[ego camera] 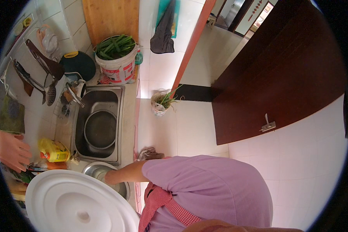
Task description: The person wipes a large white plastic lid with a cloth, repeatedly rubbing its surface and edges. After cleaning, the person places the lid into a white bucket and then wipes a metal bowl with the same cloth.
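My right hand (pixel 111 177) reaches into a metal basin (pixel 88 167) on the counter beside the sink. The fingers point down inside the basin and are hidden, so I cannot tell what they touch or hold. A large round white plastic lid (pixel 46 194) fills the lower left and covers part of the basin; whatever lies under it is hidden. My left hand is out of view. Next to the basin, the stainless steel sink (pixel 121 116) holds a round dark pan or basin (pixel 100 129). A yellow bottle (pixel 61 153) stands near the sink's corner.
A white bucket (pixel 116 69) of green leafy vegetables (pixel 116 46) stands beyond the sink, before a wooden board (pixel 111 17). Utensils, including a skimmer (pixel 50 94), and a pink rubber glove (pixel 14 150) hang along the wall. A bag of greens (pixel 161 104) stands on the floor near the open brown door (pixel 272 72).
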`<state>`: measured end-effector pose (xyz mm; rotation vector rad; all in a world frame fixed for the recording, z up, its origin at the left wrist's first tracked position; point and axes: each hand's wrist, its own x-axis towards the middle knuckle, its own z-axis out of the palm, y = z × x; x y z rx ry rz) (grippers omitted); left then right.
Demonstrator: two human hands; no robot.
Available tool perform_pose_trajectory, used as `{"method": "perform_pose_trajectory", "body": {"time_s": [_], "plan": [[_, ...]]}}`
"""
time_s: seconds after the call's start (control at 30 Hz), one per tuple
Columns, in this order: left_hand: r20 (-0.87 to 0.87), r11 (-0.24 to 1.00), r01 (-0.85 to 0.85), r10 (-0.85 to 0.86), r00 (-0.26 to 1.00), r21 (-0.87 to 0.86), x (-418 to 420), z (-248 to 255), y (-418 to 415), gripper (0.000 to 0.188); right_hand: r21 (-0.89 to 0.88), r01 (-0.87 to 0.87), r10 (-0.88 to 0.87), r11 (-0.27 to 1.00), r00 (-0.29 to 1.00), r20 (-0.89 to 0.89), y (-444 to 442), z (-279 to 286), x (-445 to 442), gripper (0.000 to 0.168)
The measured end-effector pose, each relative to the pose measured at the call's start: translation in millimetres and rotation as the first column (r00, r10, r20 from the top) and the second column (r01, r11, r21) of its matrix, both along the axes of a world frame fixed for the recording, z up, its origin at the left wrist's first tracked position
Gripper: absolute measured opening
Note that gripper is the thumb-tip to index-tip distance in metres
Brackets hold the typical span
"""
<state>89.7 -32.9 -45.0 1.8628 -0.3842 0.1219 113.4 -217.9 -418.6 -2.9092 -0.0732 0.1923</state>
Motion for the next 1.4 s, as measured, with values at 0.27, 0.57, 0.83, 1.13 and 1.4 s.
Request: {"method": "perform_pose_trajectory", "body": {"time_s": [0.27,0.57,0.83,1.13,1.4], "plan": [[-0.031,0.999,-0.035,0.035,0.999,-0.001,6.9,5.3,21.1,0.066,-0.037,0.022,-0.020,0.999,0.999,0.046,-8.8,9.1,-5.4,0.019],[-0.201,0.949,-0.214,0.168,0.965,-0.231,-19.9,56.5,115.7,0.085,0.613,0.264,-0.266,0.744,0.960,-0.091,-14.6,33.7,-10.1,0.019],[-0.180,0.934,-0.185,0.134,0.974,-0.305,-21.1,51.6,129.9,0.083,0.867,0.498,-0.306,-0.026,0.821,-0.481,-19.5,33.4,0.8,0.028],[-0.178,0.888,-0.213,0.152,0.972,-0.407,-28.4,45.2,127.1,0.082,0.806,0.496,-0.330,-0.325,0.739,-0.588,-24.0,55.5,-0.8,0.026],[-0.179,0.886,-0.213,0.151,0.972,-0.411,-36.3,46.9,126.8,0.082,0.763,0.444,-0.298,-0.470,0.734,-0.611,-26.9,66.7,5.1,0.018]]}}
